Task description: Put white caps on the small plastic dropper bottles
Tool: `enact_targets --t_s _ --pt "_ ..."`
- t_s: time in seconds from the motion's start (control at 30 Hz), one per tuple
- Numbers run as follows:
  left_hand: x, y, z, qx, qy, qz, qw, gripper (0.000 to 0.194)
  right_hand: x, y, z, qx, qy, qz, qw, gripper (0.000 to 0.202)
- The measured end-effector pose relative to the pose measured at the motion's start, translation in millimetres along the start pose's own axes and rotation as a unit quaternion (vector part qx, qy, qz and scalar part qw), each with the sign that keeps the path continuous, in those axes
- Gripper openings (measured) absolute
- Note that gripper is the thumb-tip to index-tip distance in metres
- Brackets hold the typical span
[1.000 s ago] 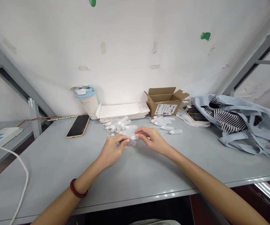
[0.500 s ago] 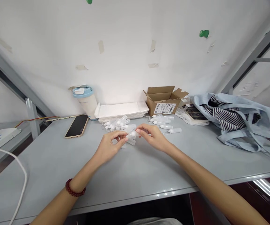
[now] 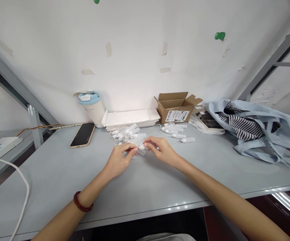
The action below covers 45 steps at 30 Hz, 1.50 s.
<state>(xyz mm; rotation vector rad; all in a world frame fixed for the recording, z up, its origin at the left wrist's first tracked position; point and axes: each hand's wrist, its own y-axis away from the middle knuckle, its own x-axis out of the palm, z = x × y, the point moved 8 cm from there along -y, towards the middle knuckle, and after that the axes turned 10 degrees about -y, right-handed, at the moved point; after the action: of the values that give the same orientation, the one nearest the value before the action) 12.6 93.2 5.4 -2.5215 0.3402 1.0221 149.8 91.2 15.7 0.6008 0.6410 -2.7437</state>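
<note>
Over the grey table, my left hand [image 3: 121, 159] has thumb and forefinger pinched together, and what sits between them is too small to make out. My right hand [image 3: 161, 150], fingertips close to the left ones, pinches something at a small clear-and-white piece [image 3: 142, 146]; the held part is mostly hidden. Just behind my fingers lies a heap of clear tubes with white caps and thin loops [image 3: 127, 131]. Several similar tubes [image 3: 176, 129] lie further right, one of them [image 3: 188, 140] nearest the front.
Behind the heap is a stack of white paper [image 3: 129, 118]. An open cardboard box [image 3: 176, 108] stands to its right, then a light blue bag [image 3: 252, 124]. At left are a cup [image 3: 93, 108], a phone [image 3: 83, 135] and a white cable [image 3: 25, 187].
My right hand has shifted slightly left and down, bringing its fingertips nearer my left hand. The left fingers have closed a little more. The piece between my hands is now more hidden.
</note>
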Motion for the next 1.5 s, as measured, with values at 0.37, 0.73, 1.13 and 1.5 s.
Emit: enact_targets --t_s 0.37,0.73,1.13,1.5 --pt "-18.3 -6.5 10.2 -0.034 0.034 -0.117 0.992 0.018 -19.0 -8.8 -13.9 -0.011 0.122 -0.063 0.990 0.027" --pt "-58.7 -22.0 81.0 -0.114 -0.069 -0.273 0.953 0.028 -80.6 -15.1 -62.7 0.157 0.407 -0.096 0.895 0.025" --pt "-50.6 -28.9 89.3 -0.109 -0.148 -0.222 0.958 0.036 -71.5 -15.4 -75.3 0.168 0.392 -0.087 0.900 0.028" --pt "-60.9 -16.4 64.5 -0.088 -0.133 -0.274 0.948 0.033 -79.1 -20.7 -63.0 0.082 0.233 -0.149 0.957 0.026"
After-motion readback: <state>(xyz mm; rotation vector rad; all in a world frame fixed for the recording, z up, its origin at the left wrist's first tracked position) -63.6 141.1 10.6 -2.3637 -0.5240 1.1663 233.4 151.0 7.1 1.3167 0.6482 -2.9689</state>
